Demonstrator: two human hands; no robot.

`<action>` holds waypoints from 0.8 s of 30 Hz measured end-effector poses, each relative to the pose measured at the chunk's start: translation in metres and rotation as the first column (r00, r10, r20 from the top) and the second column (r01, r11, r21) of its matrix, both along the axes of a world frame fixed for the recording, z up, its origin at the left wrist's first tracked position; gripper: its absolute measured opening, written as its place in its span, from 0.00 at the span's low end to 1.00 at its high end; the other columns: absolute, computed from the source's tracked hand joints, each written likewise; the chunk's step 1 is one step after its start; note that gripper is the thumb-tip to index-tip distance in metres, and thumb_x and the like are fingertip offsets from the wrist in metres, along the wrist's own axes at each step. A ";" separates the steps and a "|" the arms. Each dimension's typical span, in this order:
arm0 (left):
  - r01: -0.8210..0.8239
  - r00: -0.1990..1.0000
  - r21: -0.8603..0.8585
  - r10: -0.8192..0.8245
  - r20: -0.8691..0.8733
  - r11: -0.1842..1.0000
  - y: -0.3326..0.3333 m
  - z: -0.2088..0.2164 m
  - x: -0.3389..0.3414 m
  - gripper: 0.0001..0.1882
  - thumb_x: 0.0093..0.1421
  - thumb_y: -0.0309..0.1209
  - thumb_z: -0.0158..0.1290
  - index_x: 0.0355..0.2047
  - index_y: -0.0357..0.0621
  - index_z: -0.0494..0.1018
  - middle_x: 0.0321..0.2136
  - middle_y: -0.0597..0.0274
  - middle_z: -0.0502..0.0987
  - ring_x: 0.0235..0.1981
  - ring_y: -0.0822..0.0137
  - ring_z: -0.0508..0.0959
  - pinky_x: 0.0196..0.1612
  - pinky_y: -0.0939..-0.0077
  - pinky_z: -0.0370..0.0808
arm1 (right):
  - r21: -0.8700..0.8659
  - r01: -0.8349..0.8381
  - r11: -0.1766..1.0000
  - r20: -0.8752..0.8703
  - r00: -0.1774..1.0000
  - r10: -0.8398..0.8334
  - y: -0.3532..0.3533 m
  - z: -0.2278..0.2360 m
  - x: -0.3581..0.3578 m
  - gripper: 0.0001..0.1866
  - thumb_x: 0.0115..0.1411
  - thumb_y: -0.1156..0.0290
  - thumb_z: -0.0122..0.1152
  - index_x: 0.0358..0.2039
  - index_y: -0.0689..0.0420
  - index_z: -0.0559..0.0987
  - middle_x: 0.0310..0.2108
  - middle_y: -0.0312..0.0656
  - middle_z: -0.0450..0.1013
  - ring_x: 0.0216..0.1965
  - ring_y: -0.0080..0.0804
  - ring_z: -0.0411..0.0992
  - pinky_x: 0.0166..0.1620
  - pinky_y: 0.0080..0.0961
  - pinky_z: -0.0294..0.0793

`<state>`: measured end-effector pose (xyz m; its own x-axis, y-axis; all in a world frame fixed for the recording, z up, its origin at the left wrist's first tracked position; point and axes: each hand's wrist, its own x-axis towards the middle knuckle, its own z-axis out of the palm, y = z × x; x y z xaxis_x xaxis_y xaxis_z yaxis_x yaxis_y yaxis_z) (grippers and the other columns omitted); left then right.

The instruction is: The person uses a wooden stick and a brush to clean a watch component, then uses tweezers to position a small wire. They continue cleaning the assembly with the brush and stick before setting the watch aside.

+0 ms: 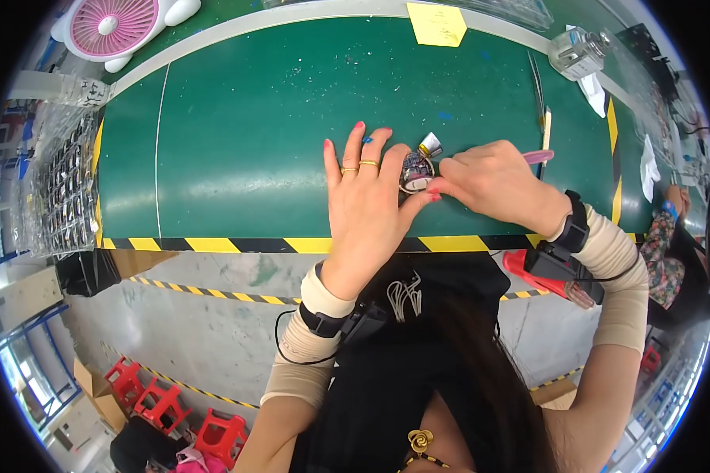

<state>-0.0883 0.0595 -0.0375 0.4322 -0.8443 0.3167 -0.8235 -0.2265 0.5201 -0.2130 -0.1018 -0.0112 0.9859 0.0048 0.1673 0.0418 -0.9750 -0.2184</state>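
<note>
A small round electronic assembly (416,173) with a ring-like rim and fine parts inside lies on the green mat. From its top a short silvery-white piece with a gold band (430,145) sticks up. My left hand (364,185) grips the assembly between index finger and thumb, its other fingers spread on the mat. My right hand (497,183) is closed at the assembly's right side, thumb tip against its lower edge. Out of the back of that fist pokes a slim pink handle (539,157); the working end is hidden by the fingers.
Tweezers (537,91) and a thin pale stick (547,130) lie to the right, below a glass bottle (577,54). A yellow note (436,25) is at the far edge, a pink-white fan (110,25) far left. Stacked clear trays (67,181) stand left; another person's arm (664,252) shows right.
</note>
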 end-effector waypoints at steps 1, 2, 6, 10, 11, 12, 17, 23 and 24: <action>0.003 1.000 -0.001 -0.003 0.000 1.000 0.000 0.000 0.000 0.29 0.48 0.47 0.67 0.47 0.46 0.72 0.54 0.58 0.68 0.63 0.48 0.62 0.65 0.41 0.50 | -0.013 0.010 1.000 0.011 1.000 -0.009 -0.006 0.002 0.003 0.18 0.58 0.58 0.64 0.19 0.55 0.70 0.15 0.38 0.67 0.18 0.38 0.71 0.22 0.34 0.67; 0.007 1.000 -0.002 -0.007 0.002 1.000 0.001 0.000 0.001 0.29 0.48 0.47 0.67 0.47 0.46 0.72 0.54 0.58 0.68 0.63 0.48 0.62 0.65 0.41 0.50 | -0.027 0.019 0.999 0.022 1.000 -0.019 -0.011 0.003 0.006 0.19 0.58 0.58 0.64 0.19 0.55 0.69 0.15 0.38 0.67 0.18 0.38 0.71 0.22 0.34 0.67; 0.001 1.000 0.011 -0.001 0.000 1.000 0.003 0.001 -0.001 0.30 0.48 0.47 0.67 0.47 0.46 0.72 0.54 0.58 0.69 0.63 0.48 0.62 0.66 0.41 0.50 | -0.038 -0.009 0.999 -0.037 0.999 0.008 -0.004 0.005 -0.002 0.19 0.59 0.57 0.63 0.20 0.55 0.70 0.15 0.38 0.68 0.18 0.37 0.71 0.22 0.34 0.67; 0.009 1.000 -0.002 -0.009 -0.011 1.000 0.002 0.002 -0.003 0.29 0.46 0.44 0.68 0.45 0.45 0.74 0.53 0.55 0.69 0.63 0.47 0.62 0.66 0.39 0.48 | -0.048 -0.004 0.999 -0.012 1.000 0.004 -0.014 0.001 0.004 0.19 0.60 0.57 0.62 0.20 0.55 0.70 0.15 0.38 0.68 0.18 0.37 0.71 0.22 0.34 0.68; 0.011 1.000 0.001 -0.011 -0.009 1.000 0.003 0.001 -0.002 0.29 0.46 0.44 0.68 0.45 0.45 0.74 0.53 0.55 0.69 0.63 0.47 0.62 0.66 0.39 0.48 | -0.055 0.007 0.998 0.016 1.000 -0.006 -0.017 0.001 0.005 0.19 0.60 0.57 0.61 0.20 0.55 0.70 0.15 0.38 0.68 0.19 0.37 0.71 0.22 0.34 0.68; 0.005 1.000 0.003 -0.005 -0.007 1.000 0.004 0.001 -0.001 0.29 0.46 0.44 0.68 0.45 0.45 0.74 0.53 0.55 0.69 0.63 0.47 0.61 0.66 0.39 0.48 | -0.056 0.004 0.998 0.016 1.000 -0.003 -0.014 0.002 0.004 0.19 0.60 0.57 0.61 0.20 0.55 0.70 0.15 0.38 0.68 0.19 0.37 0.71 0.22 0.34 0.68; 0.019 1.000 0.011 -0.019 0.005 1.000 0.001 0.003 -0.002 0.29 0.46 0.44 0.68 0.45 0.45 0.74 0.53 0.55 0.69 0.63 0.47 0.61 0.66 0.39 0.48 | -0.046 -0.002 0.999 -0.082 0.997 -0.001 -0.009 0.005 0.000 0.18 0.60 0.57 0.61 0.20 0.55 0.70 0.16 0.38 0.69 0.19 0.37 0.72 0.23 0.34 0.68; 0.007 1.000 0.024 -0.007 0.003 1.000 0.004 0.001 -0.002 0.29 0.46 0.44 0.68 0.46 0.45 0.74 0.53 0.55 0.69 0.63 0.47 0.61 0.66 0.39 0.48 | 0.028 0.024 0.999 -0.074 0.997 -0.022 0.000 0.014 -0.015 0.16 0.61 0.61 0.60 0.21 0.55 0.71 0.16 0.40 0.68 0.20 0.40 0.72 0.23 0.36 0.67; 0.009 1.000 0.022 -0.009 0.008 1.000 0.003 0.000 -0.001 0.29 0.46 0.44 0.68 0.46 0.45 0.73 0.53 0.55 0.69 0.63 0.47 0.61 0.66 0.39 0.48 | 0.020 0.026 0.999 -0.073 0.997 -0.025 -0.006 0.016 -0.018 0.16 0.61 0.61 0.60 0.21 0.55 0.71 0.16 0.40 0.68 0.20 0.40 0.72 0.23 0.36 0.67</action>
<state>-0.0888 0.0623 -0.0380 0.4224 -0.8549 0.3012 -0.8296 -0.2307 0.5084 -0.2313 -0.1082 0.0044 0.9952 -0.0232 0.0950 0.0003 -0.9706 -0.2405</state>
